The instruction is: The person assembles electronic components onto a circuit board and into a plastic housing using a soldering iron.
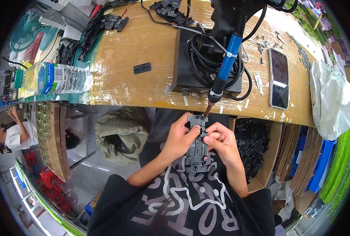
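Observation:
A long black plastic chassis (pixel 198 151) is held upright over my lap, just below the table's front edge. My left hand (pixel 183 135) grips its upper left side, thumb lying across the front. My right hand (pixel 223 142) is at its right side, thumb and fingers pinched together; whatever is between them is hidden. Directly above hangs a blue-handled soldering iron (pixel 229 57), its copper-coloured tip pointing down at the chassis's top end. Whether the tip touches the plastic, I cannot tell.
Behind the iron sits a black box (pixel 181 63) with coiled cable. A flat black plate (pixel 142 68), a phone (pixel 279 78), a water bottle (pixel 61 78) and a white plastic bag (pixel 330 98) are on the table. Below right, a carton (pixel 267 157) holds many black parts. A person sits far left.

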{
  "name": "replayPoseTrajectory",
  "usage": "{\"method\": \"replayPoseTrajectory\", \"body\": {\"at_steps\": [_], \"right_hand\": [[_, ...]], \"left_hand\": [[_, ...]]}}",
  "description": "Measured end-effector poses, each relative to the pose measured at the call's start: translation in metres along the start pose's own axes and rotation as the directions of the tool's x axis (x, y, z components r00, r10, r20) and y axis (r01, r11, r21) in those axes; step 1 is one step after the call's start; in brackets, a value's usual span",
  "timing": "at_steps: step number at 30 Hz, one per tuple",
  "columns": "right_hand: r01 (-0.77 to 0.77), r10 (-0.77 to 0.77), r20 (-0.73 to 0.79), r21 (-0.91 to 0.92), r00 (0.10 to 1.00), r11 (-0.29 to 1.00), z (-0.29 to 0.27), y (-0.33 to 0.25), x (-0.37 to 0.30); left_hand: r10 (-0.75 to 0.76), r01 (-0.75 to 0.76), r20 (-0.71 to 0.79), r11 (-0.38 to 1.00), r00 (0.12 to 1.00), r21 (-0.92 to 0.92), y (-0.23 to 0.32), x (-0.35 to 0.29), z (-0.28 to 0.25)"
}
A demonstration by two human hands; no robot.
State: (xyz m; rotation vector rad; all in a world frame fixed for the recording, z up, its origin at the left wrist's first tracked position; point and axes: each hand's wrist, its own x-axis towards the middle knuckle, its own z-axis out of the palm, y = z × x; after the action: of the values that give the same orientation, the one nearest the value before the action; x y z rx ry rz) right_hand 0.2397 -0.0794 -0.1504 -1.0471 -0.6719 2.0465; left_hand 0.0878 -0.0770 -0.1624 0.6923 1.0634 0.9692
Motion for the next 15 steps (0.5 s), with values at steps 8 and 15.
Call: {"method": "replayPoseTrajectory", "body": {"at_steps": [8,15], "right_hand": [[-0.012,0.013,-0.020,0.030,1.000,0.999,0.0006,0.0001,-0.0005],[-0.005,0.005,-0.024,0.018,1.000,1.000,0.0006,-0.0007,-0.0002]], "left_hand": [[0.005,-0.005,-0.013,1.000,1.000,-0.015,0.0021,0.0000,0.0029],[0.001,-0.001,-0.020,1.000,1.000,0.003,0.0044,0.0000,0.0043]]}}
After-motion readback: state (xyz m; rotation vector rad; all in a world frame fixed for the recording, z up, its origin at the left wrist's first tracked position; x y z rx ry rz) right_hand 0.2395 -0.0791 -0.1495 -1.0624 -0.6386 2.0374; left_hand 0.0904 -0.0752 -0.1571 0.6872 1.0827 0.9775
